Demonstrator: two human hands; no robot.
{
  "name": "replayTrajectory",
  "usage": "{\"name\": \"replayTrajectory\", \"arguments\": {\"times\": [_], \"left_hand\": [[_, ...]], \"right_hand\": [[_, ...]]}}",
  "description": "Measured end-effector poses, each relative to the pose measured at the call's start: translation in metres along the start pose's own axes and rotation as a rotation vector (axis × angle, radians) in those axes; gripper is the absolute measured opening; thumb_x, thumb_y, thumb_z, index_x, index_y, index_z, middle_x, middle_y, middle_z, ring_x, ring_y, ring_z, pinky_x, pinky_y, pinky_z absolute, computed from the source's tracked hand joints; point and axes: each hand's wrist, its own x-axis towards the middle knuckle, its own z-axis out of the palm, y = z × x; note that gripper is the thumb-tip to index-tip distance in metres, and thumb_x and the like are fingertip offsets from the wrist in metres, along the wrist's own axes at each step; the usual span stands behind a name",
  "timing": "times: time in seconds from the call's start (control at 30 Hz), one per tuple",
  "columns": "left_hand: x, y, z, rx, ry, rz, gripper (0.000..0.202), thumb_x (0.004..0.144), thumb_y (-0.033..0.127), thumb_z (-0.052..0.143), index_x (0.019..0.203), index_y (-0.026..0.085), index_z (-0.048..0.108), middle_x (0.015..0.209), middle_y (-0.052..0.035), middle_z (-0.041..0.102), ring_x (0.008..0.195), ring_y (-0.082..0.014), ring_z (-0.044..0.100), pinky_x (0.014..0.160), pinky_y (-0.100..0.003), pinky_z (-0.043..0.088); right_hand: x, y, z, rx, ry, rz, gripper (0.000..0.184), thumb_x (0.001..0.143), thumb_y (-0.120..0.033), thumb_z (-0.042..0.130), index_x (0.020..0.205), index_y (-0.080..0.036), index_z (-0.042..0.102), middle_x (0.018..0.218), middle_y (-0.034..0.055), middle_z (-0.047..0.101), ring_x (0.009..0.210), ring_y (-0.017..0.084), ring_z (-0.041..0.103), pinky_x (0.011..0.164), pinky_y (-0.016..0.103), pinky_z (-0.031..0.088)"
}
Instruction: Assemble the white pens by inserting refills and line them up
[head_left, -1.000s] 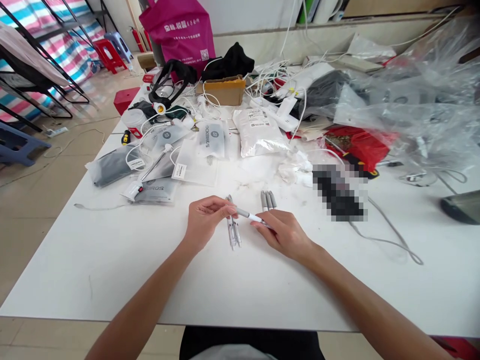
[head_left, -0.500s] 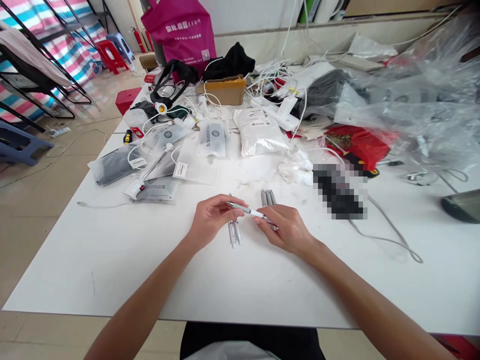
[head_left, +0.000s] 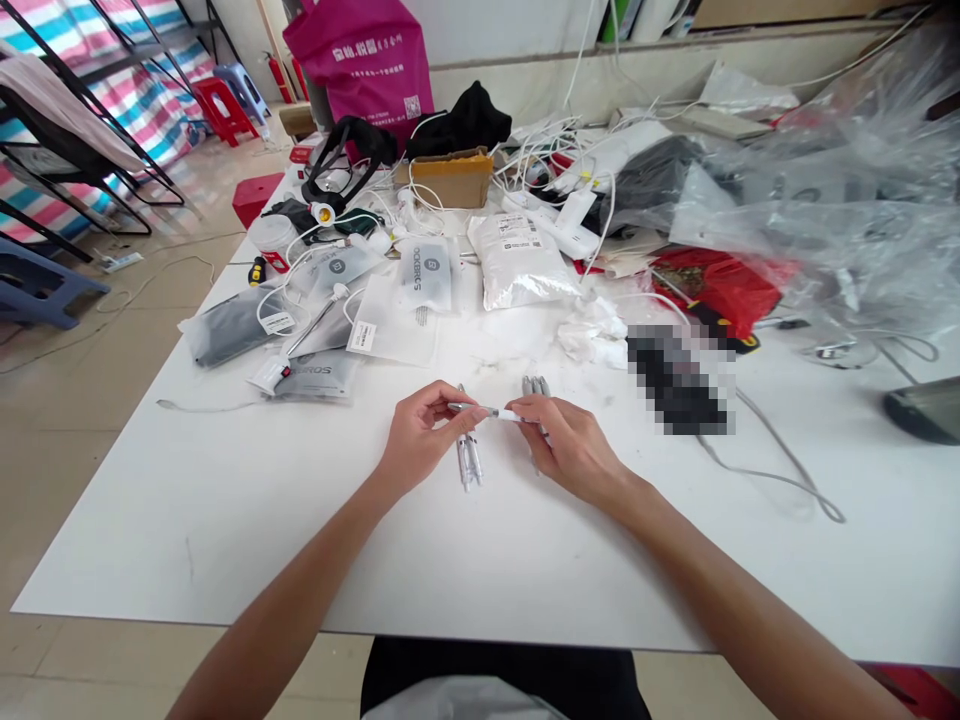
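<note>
Between my two hands is a pen (head_left: 487,411) with a grey barrel end and a white middle. My left hand (head_left: 420,430) pinches its grey end between thumb and fingers. On the other end my right hand (head_left: 574,440) is closed, and its fingers cover part of the barrel. Under the held pen, beside my left fingertips, lie clear-barrelled pens (head_left: 470,465) on the white table (head_left: 465,570). Several grey pens (head_left: 535,385) lie side by side just behind my right hand, which partly hides them.
Frosted plastic pouches (head_left: 311,375) and a white lamp-like tool (head_left: 270,372) lie to the left. A puffy white packet (head_left: 521,260), crumpled tissue (head_left: 592,332) and tangled white cables (head_left: 540,160) stand farther back. A pixelated dark object (head_left: 679,385) with a grey cord lies at right.
The held pen has turned from slanting down to the right to nearly level. My right fingers have shifted up slightly along it, and both hands keep hold.
</note>
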Motion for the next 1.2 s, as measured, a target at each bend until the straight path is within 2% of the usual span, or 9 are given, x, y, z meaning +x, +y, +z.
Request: {"name": "replayTrajectory", "arguments": {"times": [0.13,0.27,0.37,0.43,0.47,0.6,0.8,1.03,1.2], "left_hand": [[-0.002,0.004,0.001,0.171,-0.002,0.069,0.03,0.095,0.047,0.079,0.084,0.02,0.071,0.08,-0.0024,0.071,0.08,-0.0177,0.067,0.082,-0.033,0.054],[-0.001,0.004,-0.002,0.339,0.028,0.106,0.036,0.1,0.051,0.07,0.08,0.02,0.071,0.082,-0.0026,0.073,0.085,-0.0195,0.067,0.087,-0.034,0.051],[0.001,-0.001,-0.005,0.386,0.013,0.163,0.027,0.095,0.049,0.078,0.103,0.023,0.077,0.103,-0.0042,0.078,0.101,-0.0219,0.071,0.095,-0.035,0.052],[0.001,-0.005,-0.005,0.392,-0.02,0.22,0.037,0.093,0.047,0.082,0.124,0.027,0.075,0.11,-0.0052,0.079,0.104,-0.0225,0.071,0.097,-0.036,0.052],[0.002,-0.007,-0.005,0.397,-0.041,0.257,0.038,0.094,0.045,0.081,0.127,0.028,0.075,0.108,-0.0057,0.078,0.102,-0.0225,0.071,0.095,-0.036,0.053],[0.002,-0.011,-0.005,0.448,-0.071,0.398,0.021,0.103,0.04,0.07,0.115,0.027,0.081,0.098,-0.0078,0.077,0.092,-0.0226,0.068,0.085,-0.038,0.053],[0.003,-0.008,-0.007,0.587,-0.125,0.413,0.027,0.112,0.033,0.052,0.118,0.025,0.077,0.092,-0.0064,0.072,0.087,-0.0216,0.063,0.085,-0.038,0.048],[0.006,-0.014,-0.008,0.738,-0.103,0.569,0.021,0.104,0.042,0.069,0.102,0.022,0.075,0.083,-0.0038,0.075,0.078,-0.02,0.063,0.081,-0.037,0.042],[0.006,-0.013,-0.009,0.72,-0.078,0.567,0.021,0.107,0.038,0.063,0.115,0.025,0.079,0.084,-0.0042,0.078,0.08,-0.0204,0.067,0.083,-0.037,0.044]], "right_hand": [[0.003,-0.001,-0.002,0.007,-0.042,0.033,0.02,0.105,-0.016,0.061,0.123,-0.02,0.057,0.091,0.0053,0.072,0.073,0.018,0.064,0.066,0.031,0.051],[0.006,-0.001,-0.005,-0.055,-0.073,-0.031,0.024,0.107,-0.015,0.056,0.131,-0.019,0.059,0.094,0.0081,0.071,0.081,0.021,0.063,0.073,0.035,0.052],[0.005,0.002,-0.003,-0.046,-0.059,-0.008,0.023,0.107,-0.013,0.054,0.128,-0.019,0.058,0.103,0.0109,0.072,0.088,0.023,0.065,0.076,0.035,0.053],[0.003,0.002,-0.002,-0.023,-0.063,0.016,0.023,0.106,-0.012,0.053,0.128,-0.02,0.058,0.105,0.0109,0.072,0.089,0.022,0.066,0.076,0.035,0.054],[0.002,0.002,-0.001,-0.015,-0.068,0.023,0.024,0.106,-0.012,0.053,0.128,-0.02,0.057,0.105,0.0103,0.072,0.088,0.022,0.066,0.076,0.035,0.053],[0.002,0.002,-0.002,-0.077,-0.093,-0.016,0.032,0.106,-0.016,0.057,0.138,-0.022,0.056,0.103,0.0083,0.071,0.085,0.021,0.064,0.075,0.035,0.049],[0.003,0.007,-0.006,-0.27,-0.103,-0.03,0.041,0.102,-0.007,0.054,0.137,-0.027,0.062,0.103,0.008,0.066,0.088,0.022,0.058,0.078,0.037,0.04],[0.004,0.002,-0.008,-0.318,-0.058,-0.035,0.035,0.098,-0.007,0.06,0.125,-0.029,0.066,0.109,0.0095,0.062,0.096,0.025,0.052,0.085,0.041,0.039],[0.004,0.005,-0.011,-0.314,0.039,0.0,0.032,0.096,-0.007,0.061,0.118,-0.029,0.067,0.109,0.0096,0.061,0.098,0.026,0.051,0.084,0.042,0.037]]}}
